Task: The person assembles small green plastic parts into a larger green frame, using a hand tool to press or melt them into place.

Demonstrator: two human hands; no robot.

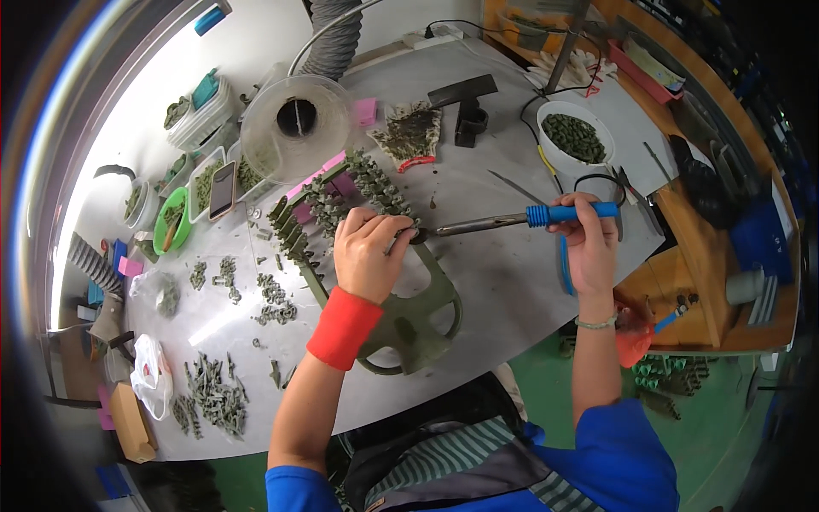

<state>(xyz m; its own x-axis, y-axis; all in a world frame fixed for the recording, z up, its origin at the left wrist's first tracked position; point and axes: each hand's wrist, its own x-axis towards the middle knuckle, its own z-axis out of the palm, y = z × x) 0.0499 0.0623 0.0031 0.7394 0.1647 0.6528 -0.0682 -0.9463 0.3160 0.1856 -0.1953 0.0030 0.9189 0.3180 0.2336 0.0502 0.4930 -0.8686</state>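
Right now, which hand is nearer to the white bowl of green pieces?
Right. The right hand, gripping the blue-handled soldering iron, sits just below the white bowl; the left hand is farther off to the bowl's lower left.

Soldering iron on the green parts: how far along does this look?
Seemingly done: assembled green pieces racked behind. In hand: right hand brings the soldering iron to a small part pinched by the left hand over the green frame. Left: loose green parts piled on the table.

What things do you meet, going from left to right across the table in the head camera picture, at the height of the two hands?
Green bowl → phone → left hand → soldering iron → right hand.
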